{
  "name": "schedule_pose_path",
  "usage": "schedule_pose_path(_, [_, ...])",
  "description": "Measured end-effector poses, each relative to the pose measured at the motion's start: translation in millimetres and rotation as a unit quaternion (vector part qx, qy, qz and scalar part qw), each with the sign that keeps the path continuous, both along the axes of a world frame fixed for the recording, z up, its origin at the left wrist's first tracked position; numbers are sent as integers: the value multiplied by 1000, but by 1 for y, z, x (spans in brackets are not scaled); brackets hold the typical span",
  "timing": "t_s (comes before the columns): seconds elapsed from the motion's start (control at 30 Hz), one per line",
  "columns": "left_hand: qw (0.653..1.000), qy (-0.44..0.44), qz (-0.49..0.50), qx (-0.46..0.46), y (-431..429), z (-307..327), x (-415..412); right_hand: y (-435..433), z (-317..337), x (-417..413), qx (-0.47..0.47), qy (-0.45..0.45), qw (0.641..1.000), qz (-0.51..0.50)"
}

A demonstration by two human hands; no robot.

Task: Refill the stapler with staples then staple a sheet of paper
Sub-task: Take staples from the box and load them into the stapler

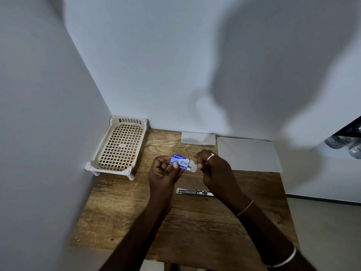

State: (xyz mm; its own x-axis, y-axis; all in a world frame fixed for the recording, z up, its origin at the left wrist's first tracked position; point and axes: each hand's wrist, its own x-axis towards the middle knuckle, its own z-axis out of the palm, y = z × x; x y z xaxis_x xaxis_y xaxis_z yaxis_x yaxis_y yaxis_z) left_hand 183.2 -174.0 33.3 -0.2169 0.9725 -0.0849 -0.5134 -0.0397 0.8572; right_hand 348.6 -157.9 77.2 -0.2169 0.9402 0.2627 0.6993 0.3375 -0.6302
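Stapler (192, 192) is lying flat on the table (195, 231), long axis running 9 to 3, at 6 o'clock just below both hands, right hand (214, 171) nearer. Meanwhile the left hand (164, 173) is gripping the staple box (180, 161) and the right is pinching its white end. Over at 2 the sheet of paper (248, 155) is sitting, basket (119, 147) at 10, nothing blocking.

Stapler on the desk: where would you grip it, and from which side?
The stapler lies flat and narrow, long axis left-right on the table. Likely best from above, pinching across its front and back edges near the exposed yellow left end; its right end is hidden under the right wrist. The left hand and right hand both hold the staple box.
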Motion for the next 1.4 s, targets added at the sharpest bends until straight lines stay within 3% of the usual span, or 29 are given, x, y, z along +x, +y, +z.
schedule_pose_path(0.07, [1000,-8,6,-11,-1,-4,-2,-5,-5,-4,-60,113,990,-56])
schedule_pose_path(0.17, [999,37,8,-29,-6,-9,-5,-11,-12,-11,-181,300,931,-100])
schedule_pose_path(0.27, [994,95,21,-46,-15,-17,-6,-11,-16,-16,-225,365,896,-117])
schedule_pose_path(0.47, [982,175,57,-52,-42,-38,-14,-12,-38,-33,-246,339,903,-97])
schedule_pose_path(0.63, [939,305,97,-125,-69,-64,-23,-20,-71,-50,-261,297,914,-89])
schedule_pose_path(0.8, [883,420,101,-182,-88,-86,-27,-31,-96,-69,-233,208,948,-57])
schedule_pose_path(0.97, [793,549,79,-251,-96,-106,-28,-39,-109,-82,-252,162,954,-10])
schedule_pose_path(1.2, [726,629,57,-272,-100,-121,-30,-43,-114,-74,-233,111,966,10])
schedule_pose_path(1.4, [717,647,43,-254,-95,-115,-34,-40,-109,-53,-217,77,973,10])
